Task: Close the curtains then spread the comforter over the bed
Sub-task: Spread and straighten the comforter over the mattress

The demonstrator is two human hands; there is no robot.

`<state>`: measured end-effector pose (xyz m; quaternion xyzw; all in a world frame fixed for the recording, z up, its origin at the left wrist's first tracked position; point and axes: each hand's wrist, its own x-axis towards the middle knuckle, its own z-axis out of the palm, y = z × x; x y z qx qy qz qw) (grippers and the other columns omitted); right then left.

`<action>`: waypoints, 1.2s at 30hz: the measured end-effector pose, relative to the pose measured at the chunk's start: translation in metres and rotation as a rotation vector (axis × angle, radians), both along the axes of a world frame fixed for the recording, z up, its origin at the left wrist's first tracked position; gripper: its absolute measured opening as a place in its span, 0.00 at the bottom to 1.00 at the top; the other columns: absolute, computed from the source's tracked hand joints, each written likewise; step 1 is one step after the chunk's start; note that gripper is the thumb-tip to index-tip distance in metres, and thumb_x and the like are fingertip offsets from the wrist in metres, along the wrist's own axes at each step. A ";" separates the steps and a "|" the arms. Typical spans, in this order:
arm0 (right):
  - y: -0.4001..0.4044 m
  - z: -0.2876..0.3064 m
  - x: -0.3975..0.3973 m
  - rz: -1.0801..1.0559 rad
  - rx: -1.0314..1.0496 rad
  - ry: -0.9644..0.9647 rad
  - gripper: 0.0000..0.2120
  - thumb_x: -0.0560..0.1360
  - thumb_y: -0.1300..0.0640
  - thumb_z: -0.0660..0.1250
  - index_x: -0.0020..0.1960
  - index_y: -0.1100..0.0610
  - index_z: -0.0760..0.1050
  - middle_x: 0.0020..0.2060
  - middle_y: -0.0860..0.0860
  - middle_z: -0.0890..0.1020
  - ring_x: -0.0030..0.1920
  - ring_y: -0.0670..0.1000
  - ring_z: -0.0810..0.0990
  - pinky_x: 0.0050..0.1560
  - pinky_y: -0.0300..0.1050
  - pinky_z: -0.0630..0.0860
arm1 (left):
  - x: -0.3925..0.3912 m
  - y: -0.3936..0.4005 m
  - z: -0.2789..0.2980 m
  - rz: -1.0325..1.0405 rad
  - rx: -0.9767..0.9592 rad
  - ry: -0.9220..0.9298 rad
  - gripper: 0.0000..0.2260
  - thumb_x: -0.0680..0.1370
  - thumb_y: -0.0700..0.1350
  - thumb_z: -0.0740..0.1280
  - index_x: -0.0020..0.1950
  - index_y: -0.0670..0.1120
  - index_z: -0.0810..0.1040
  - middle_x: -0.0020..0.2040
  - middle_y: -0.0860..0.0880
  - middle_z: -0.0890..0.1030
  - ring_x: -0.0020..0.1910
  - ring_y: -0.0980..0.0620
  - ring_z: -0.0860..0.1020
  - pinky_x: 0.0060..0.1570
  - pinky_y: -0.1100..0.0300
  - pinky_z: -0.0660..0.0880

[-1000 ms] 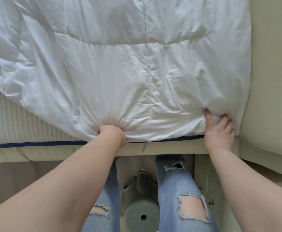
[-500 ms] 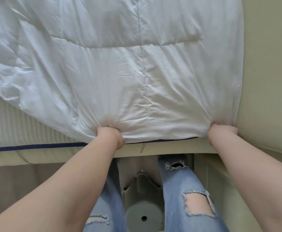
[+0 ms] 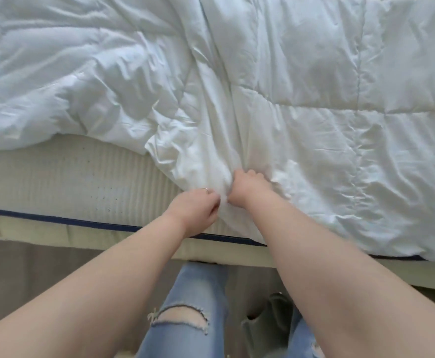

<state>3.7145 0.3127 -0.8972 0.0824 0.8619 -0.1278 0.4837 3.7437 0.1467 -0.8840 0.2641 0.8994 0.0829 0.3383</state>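
A white quilted comforter point(image 3: 301, 94) lies rumpled over the bed, its near edge bunched toward the middle. My left hand point(image 3: 194, 211) pinches a fold of that edge just above the mattress rim. Right beside it, my right hand point(image 3: 247, 191) grips the bunched fabric with curled fingers. The two hands nearly touch. At the left, the bare ribbed mattress point(image 3: 69, 182) with a dark blue piping line shows uncovered. No curtains are in view.
I stand at the bed's side, my legs in torn blue jeans point(image 3: 185, 319) against the bed frame point(image 3: 30, 231). A grey object point(image 3: 268, 324) sits on the floor between my feet. Grey floor point(image 3: 17, 275) lies to the left.
I have shifted left along the bed. My right hand let go of the comforter's right corner and now grips the edge beside my left hand. More bare mattress shows.
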 end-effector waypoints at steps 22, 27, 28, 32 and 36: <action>0.003 -0.079 -0.023 0.047 0.053 -0.147 0.44 0.59 0.42 0.77 0.69 0.51 0.61 0.63 0.58 0.67 0.67 0.63 0.66 0.66 0.58 0.70 | -0.192 -0.098 -0.089 0.055 -0.479 -0.129 0.21 0.74 0.54 0.64 0.65 0.52 0.66 0.66 0.40 0.68 0.68 0.37 0.64 0.62 0.40 0.68; 0.001 -0.078 -0.025 0.064 0.063 -0.146 0.44 0.59 0.41 0.77 0.68 0.52 0.62 0.63 0.59 0.68 0.66 0.63 0.66 0.67 0.58 0.70 | -0.202 -0.106 -0.098 -0.018 -0.406 -0.166 0.11 0.67 0.56 0.55 0.47 0.58 0.59 0.60 0.38 0.74 0.61 0.36 0.70 0.64 0.42 0.68; 0.001 -0.078 -0.025 0.063 0.066 -0.150 0.44 0.59 0.41 0.78 0.68 0.52 0.61 0.63 0.59 0.68 0.66 0.63 0.67 0.67 0.58 0.70 | -0.202 -0.107 -0.102 -0.027 -0.397 -0.160 0.11 0.66 0.56 0.55 0.46 0.59 0.58 0.59 0.38 0.75 0.61 0.36 0.71 0.63 0.42 0.68; 0.002 -0.078 -0.024 0.041 0.082 -0.148 0.46 0.59 0.41 0.78 0.70 0.50 0.61 0.64 0.58 0.68 0.67 0.62 0.66 0.69 0.58 0.69 | -0.195 -0.110 -0.101 -0.022 -0.362 -0.093 0.08 0.70 0.54 0.55 0.48 0.56 0.62 0.57 0.38 0.74 0.59 0.36 0.70 0.61 0.41 0.70; -0.006 -0.070 -0.019 -0.027 0.134 -0.107 0.46 0.60 0.42 0.76 0.72 0.49 0.59 0.66 0.56 0.67 0.70 0.61 0.64 0.70 0.58 0.67 | -0.181 -0.117 -0.087 -0.037 -0.257 0.096 0.10 0.78 0.44 0.58 0.58 0.47 0.71 0.56 0.37 0.73 0.59 0.36 0.70 0.54 0.43 0.72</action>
